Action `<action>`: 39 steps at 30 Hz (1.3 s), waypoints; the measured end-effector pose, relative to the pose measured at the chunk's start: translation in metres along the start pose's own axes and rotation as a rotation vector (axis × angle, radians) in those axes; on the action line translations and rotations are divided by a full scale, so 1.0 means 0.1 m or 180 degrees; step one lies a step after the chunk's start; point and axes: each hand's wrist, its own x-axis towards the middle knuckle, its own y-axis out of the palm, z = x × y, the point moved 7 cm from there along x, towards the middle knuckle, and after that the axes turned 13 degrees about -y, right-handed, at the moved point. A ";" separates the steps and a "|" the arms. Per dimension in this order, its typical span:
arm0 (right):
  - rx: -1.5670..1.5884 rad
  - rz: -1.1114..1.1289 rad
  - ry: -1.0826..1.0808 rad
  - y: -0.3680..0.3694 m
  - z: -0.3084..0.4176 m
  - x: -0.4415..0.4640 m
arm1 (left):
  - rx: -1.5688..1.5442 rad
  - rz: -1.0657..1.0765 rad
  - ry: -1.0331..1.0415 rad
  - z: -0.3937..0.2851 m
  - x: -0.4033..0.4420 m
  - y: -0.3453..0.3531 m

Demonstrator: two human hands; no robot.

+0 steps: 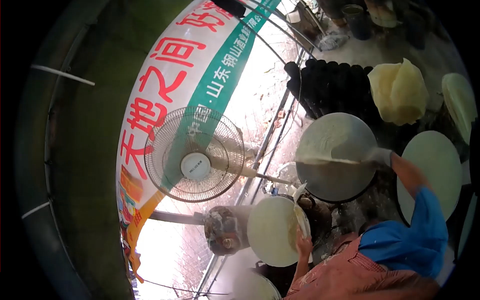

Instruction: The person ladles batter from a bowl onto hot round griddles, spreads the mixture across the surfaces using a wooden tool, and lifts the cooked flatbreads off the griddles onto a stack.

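My left hand, at the lower middle, is closed around a long, pale, batter-coated scraper. The scraper lies along the right edge of a round griddle covered in pale batter. My right hand is gloved in white and blurred by motion, over the right side of a larger round griddle. Its fingers look closed on the edge of a thin pancake, which stretches across the middle of that griddle. Below this edge the griddle surface is bare and grey.
A standing fan and a lettered banner are at the left. Folded pancakes lie upper right, near a stack of black cylinders. Other round griddles stand at the right and bottom.
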 end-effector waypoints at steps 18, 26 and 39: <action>-0.0023 0.0213 -0.1033 -0.30 0.26 0.66 | -0.1438 -0.0011 -0.1650 -0.09 -0.81 -0.32; -0.1029 0.1421 -0.0097 -0.40 -0.40 0.24 | -0.1268 -0.0146 -0.1585 0.04 -0.99 -0.30; -0.0979 0.1998 -0.0813 -0.55 -0.60 0.36 | -0.1756 -0.0027 -0.2139 -0.07 -1.40 -0.36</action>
